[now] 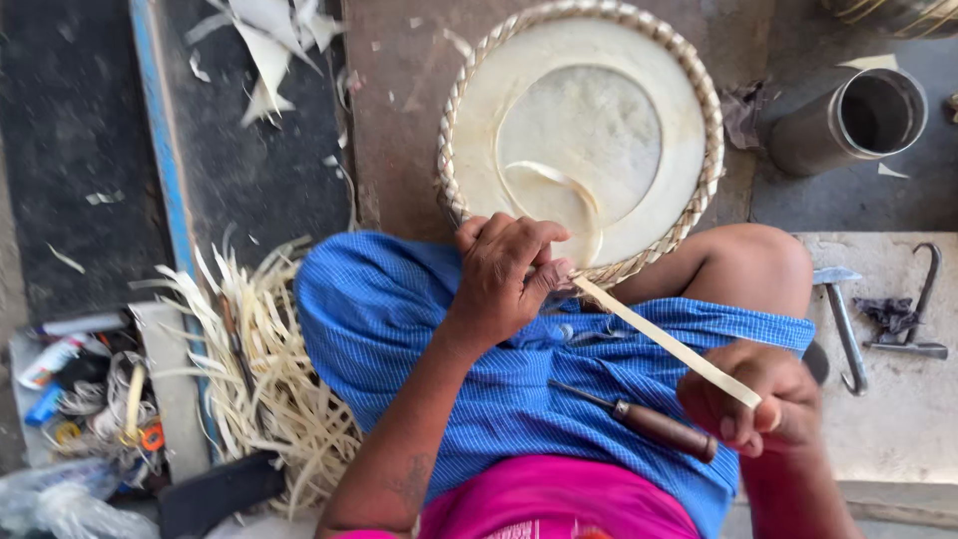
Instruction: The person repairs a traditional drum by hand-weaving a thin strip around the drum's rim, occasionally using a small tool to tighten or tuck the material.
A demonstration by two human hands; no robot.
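- The right hand is nearest to the camera. It is closed on the free end of a pale flat strip, which is pinched between thumb and fingers.
- A tool with a brown wooden handle lies loose on the blue checked cloth over the lap, just beside the right hand. No hand touches it.
- The left hand is curled shut at the near edge of a round woven tray. It presses the other end of the strip where the strip meets the braided rim.
- The strip runs straight and tight between the two hands. It looks light and thin, and it bends easily: a loose loop of the same material lies inside the tray. I think it can split or kink if it is folded sharply, so the best hold is flat on its wide faces and near the rim.
- The tray rests against the knees, on the floor. It looks light and rather stiff.
- To the left, a heap of pale strips lies on the floor.
- To the right, metal hooks lie on a stone slab, and farther away stands a metal cup.
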